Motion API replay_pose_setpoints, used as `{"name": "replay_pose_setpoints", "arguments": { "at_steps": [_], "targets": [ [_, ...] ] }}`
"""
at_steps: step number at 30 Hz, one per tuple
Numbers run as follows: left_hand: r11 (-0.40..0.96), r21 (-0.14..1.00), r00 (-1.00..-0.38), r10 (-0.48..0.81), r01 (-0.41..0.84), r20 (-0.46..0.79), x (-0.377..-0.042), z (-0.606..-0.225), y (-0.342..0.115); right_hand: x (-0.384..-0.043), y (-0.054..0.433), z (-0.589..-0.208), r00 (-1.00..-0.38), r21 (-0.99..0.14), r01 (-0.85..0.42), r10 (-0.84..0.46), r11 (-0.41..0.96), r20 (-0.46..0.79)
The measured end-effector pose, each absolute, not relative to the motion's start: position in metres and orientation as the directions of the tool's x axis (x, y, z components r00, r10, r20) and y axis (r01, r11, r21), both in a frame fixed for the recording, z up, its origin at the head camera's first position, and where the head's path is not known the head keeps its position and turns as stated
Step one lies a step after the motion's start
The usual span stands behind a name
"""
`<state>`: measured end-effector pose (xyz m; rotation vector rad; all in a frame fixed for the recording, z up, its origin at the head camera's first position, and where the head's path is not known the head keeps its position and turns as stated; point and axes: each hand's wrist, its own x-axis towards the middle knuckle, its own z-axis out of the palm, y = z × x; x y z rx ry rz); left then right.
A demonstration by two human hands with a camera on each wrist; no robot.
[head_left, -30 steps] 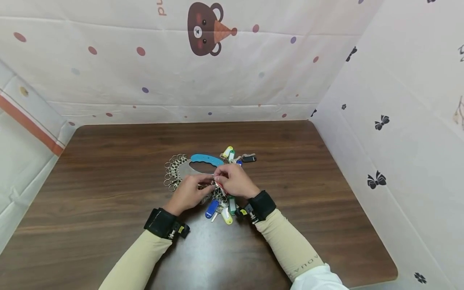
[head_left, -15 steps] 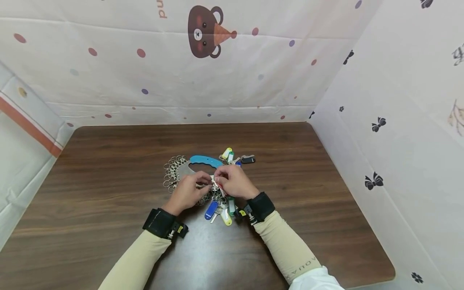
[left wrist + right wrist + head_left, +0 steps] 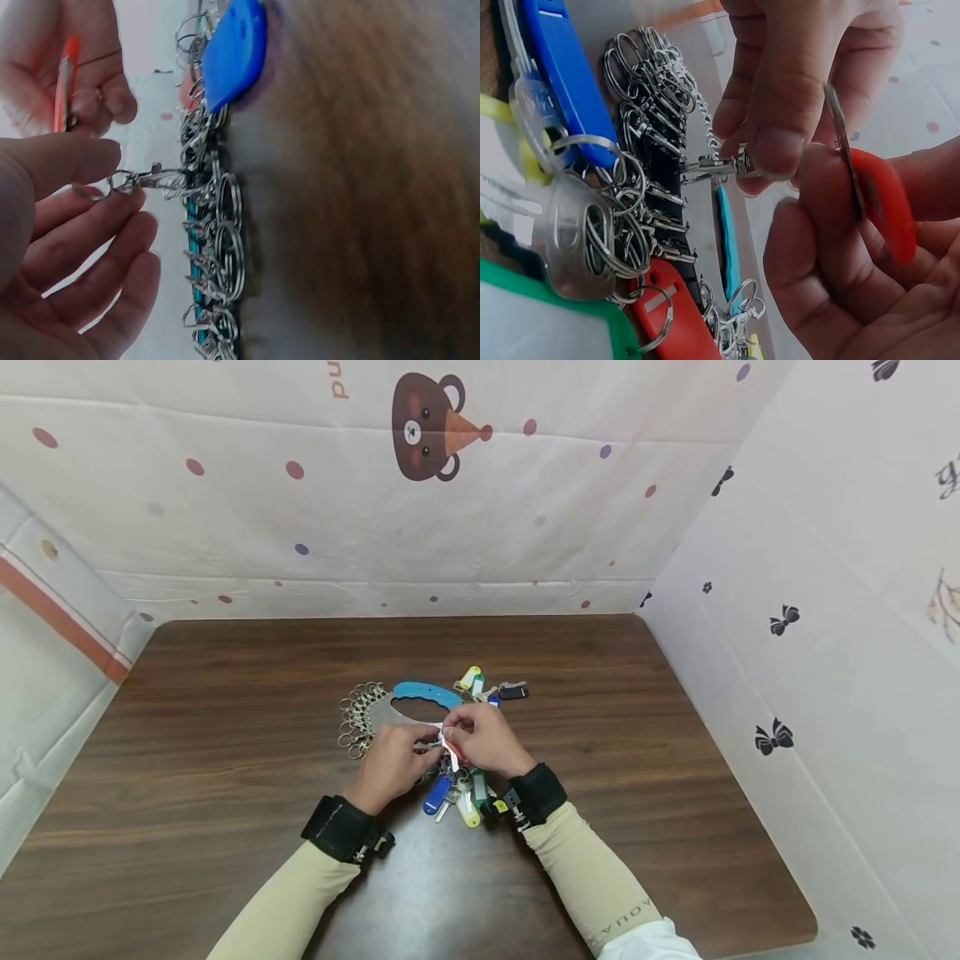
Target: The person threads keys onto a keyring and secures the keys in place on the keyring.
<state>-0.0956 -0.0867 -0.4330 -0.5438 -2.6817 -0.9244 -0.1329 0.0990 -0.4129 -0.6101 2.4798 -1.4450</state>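
Head view: small change over the last half second. The left hand (image 3: 393, 764) sits slightly lower than it did, and its index finger, arched then, now lies flatter. I can make out no real shift in the right hand (image 3: 483, 739).

Left fingers: thumb and index pinching the outer end of a metal clasp (image 3: 154, 178); the remaining fingers are loosely bent. The clasp juts from the row of rings and clasps (image 3: 229, 255) along the edge of a grey plate (image 3: 382, 714) with a blue handle (image 3: 426, 692), which lies on the wooden surface (image 3: 225, 760).

Right fingers: pinching a red tag (image 3: 889, 206), with a thin metal piece (image 3: 846, 154) alongside it, seen edge-on; I take it for a key. Both are raised just beside the left fingertips, apart from the row.

What this means, as I judge it: the left hand has settled its hold on the clasp while the right keeps the red tag ready close by. I see no link between the two. The clasp's gate is too small for me to read.

Nearby: a blue tag (image 3: 438, 795) and a yellow tag (image 3: 468, 810) on the near side; a second red tag (image 3: 671, 322) lies among the rings.
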Motion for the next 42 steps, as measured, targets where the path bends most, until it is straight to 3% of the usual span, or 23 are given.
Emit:
{"name": "replay_pose_setpoints", "arguments": {
  "at_steps": [6, 14, 25, 34, 42],
  "targets": [
    [0.667, 0.593, -0.893, 0.332, 0.451, 0.305, -0.1, -0.433, -0.093, -0.134, 0.1, -0.414, -0.87, -0.842, -0.316, -0.488, 0.438, 0.073],
    [0.586, 0.727, -0.925, 0.328, 0.357, 0.19, -0.1, -0.435, -0.096, -0.133, 0.1, -0.416, -0.87, -0.844, -0.314, -0.488, 0.434, 0.073],
    [0.613, 0.671, -0.904, 0.359, 0.417, 0.234, -0.102, -0.435, -0.099, -0.132, 0.1, -0.416, -0.858, -0.827, -0.347, -0.506, 0.442, 0.09],
    [0.555, 0.741, -0.917, 0.334, 0.379, 0.219, -0.102, -0.437, -0.1, -0.134, 0.1, -0.419, -0.872, -0.828, -0.323, -0.484, 0.459, 0.071],
    [0.56, 0.721, -0.905, 0.355, 0.407, 0.235, -0.102, -0.438, -0.101, -0.133, 0.101, -0.419, -0.865, -0.824, -0.333, -0.497, 0.458, 0.073]
  ]
}}
